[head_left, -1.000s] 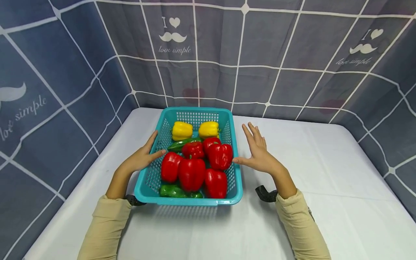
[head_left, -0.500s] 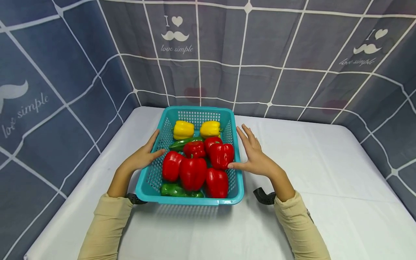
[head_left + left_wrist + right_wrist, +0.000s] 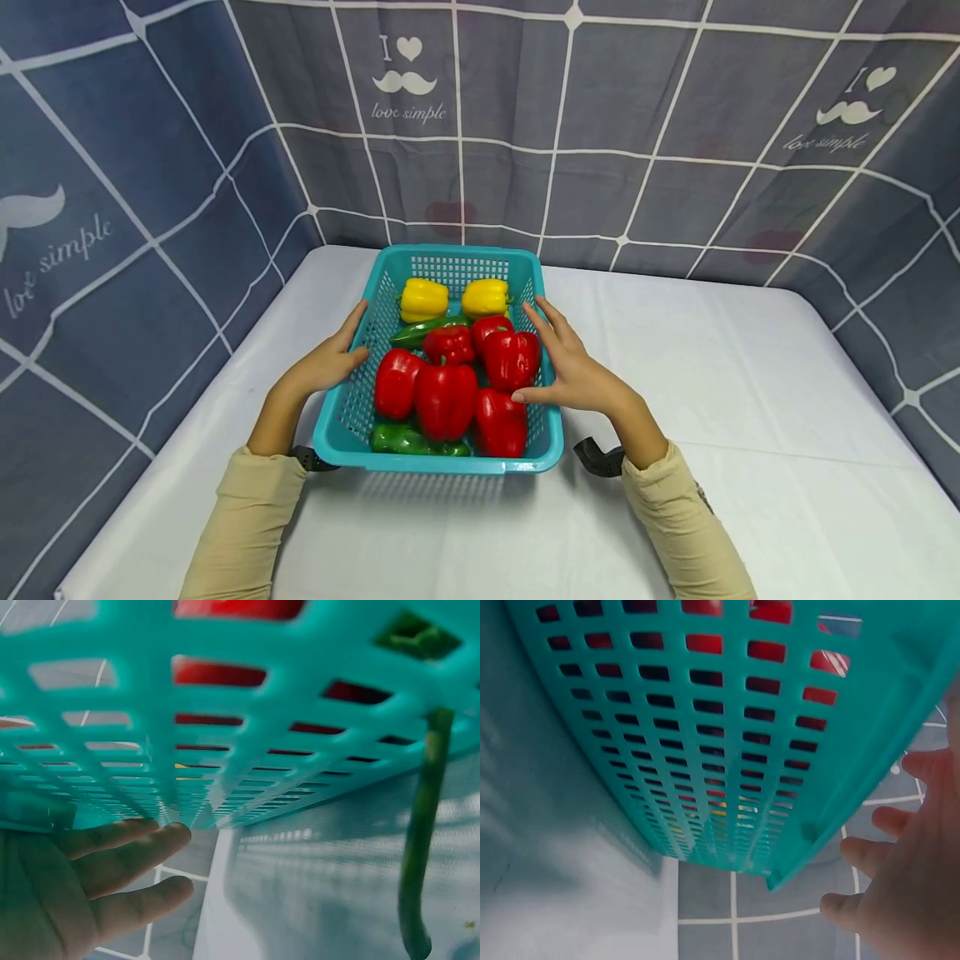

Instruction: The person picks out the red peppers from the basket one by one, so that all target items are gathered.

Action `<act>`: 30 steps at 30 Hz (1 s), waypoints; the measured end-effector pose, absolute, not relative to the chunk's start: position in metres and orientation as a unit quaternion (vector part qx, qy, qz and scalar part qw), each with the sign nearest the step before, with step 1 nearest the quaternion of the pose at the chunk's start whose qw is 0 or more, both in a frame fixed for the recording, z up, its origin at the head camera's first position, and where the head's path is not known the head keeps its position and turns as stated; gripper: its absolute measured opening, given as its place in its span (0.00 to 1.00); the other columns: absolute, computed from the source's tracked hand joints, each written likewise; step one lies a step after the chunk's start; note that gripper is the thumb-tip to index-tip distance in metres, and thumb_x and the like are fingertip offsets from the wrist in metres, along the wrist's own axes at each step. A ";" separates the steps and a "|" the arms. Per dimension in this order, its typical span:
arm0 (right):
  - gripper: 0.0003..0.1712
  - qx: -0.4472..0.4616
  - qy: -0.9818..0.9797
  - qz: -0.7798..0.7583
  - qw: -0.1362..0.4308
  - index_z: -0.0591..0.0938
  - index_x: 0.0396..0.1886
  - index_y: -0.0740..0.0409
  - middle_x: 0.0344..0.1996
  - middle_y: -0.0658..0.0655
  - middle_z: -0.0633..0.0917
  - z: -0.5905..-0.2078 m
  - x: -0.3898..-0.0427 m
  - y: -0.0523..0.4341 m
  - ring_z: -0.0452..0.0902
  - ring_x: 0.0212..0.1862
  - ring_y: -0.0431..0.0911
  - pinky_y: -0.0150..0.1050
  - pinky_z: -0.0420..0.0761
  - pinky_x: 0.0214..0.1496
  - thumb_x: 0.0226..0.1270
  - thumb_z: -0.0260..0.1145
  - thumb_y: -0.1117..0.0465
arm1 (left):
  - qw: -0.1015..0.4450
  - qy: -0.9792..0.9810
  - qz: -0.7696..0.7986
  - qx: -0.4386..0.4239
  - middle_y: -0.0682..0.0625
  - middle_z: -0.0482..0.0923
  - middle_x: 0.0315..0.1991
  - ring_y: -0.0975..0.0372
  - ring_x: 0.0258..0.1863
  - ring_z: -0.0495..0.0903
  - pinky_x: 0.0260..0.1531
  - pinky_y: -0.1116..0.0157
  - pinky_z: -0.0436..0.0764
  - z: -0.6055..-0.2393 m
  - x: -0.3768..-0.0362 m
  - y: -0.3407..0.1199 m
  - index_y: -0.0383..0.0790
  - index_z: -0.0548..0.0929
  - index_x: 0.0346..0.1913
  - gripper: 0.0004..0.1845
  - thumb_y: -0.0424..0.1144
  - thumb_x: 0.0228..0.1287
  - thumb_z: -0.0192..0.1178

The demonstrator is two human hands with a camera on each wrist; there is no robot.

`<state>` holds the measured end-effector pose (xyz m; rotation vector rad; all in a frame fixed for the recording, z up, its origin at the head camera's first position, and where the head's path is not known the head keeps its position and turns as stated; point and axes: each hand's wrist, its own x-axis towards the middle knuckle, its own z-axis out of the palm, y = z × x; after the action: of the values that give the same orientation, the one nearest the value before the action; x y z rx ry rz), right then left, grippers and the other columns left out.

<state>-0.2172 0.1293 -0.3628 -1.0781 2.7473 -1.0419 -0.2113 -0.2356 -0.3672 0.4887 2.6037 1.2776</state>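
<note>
A turquoise plastic basket (image 3: 450, 467) stands on the white cloth. It holds several red bell peppers (image 3: 445, 402), two yellow bell peppers (image 3: 424, 301) at the back and green peppers (image 3: 412, 440). My left hand (image 3: 322, 364) is at the basket's left side, thumb at the rim; in the left wrist view its fingers (image 3: 124, 862) extend nearly straight outside the perforated wall. My right hand (image 3: 585, 379) is at the right rim, fingers spread and thumb reaching over the red peppers. The right wrist view shows its fingers (image 3: 866, 855) beyond the rim, gripping nothing.
A green stem (image 3: 424, 840) pokes out through the basket wall in the left wrist view. Behind the table hangs a grey checked curtain (image 3: 502, 192), continuing along both sides. White tablecloth (image 3: 720, 367) extends right of the basket.
My right hand has moved left, from beside the basket to over its right rim. My left thumb has drawn back toward the left rim. The peppers have stayed put in the basket.
</note>
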 end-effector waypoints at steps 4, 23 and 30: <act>0.66 -0.357 0.875 -0.327 -0.001 0.41 0.73 0.45 0.72 0.55 0.39 -0.364 -0.216 0.125 0.38 0.71 0.55 0.63 0.57 0.64 0.41 0.75 0.47 | 0.101 0.880 0.433 0.166 0.32 0.32 0.71 0.35 0.61 0.56 0.47 0.44 0.75 -0.367 -0.212 -0.236 0.39 0.28 0.70 0.40 0.29 0.62 0.39; 0.63 -0.345 0.883 -0.317 0.031 0.41 0.73 0.49 0.72 0.59 0.40 -0.366 -0.215 0.120 0.39 0.71 0.58 0.63 0.42 0.68 0.45 0.73 0.51 | 0.110 0.875 0.443 0.162 0.34 0.30 0.71 0.35 0.63 0.53 0.44 0.45 0.77 -0.366 -0.212 -0.234 0.40 0.27 0.70 0.40 0.28 0.63 0.38; 0.63 -0.331 0.887 -0.317 0.051 0.40 0.73 0.48 0.71 0.58 0.44 -0.364 -0.216 0.118 0.41 0.71 0.58 0.64 0.40 0.67 0.45 0.73 0.54 | 0.110 0.874 0.446 0.158 0.33 0.31 0.71 0.34 0.61 0.57 0.40 0.47 0.79 -0.367 -0.212 -0.235 0.41 0.27 0.71 0.40 0.28 0.62 0.38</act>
<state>-0.2158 0.1176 -0.3642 -1.0081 2.7007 -0.9660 -0.2124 -0.2354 -0.3671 0.4640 2.5687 1.3102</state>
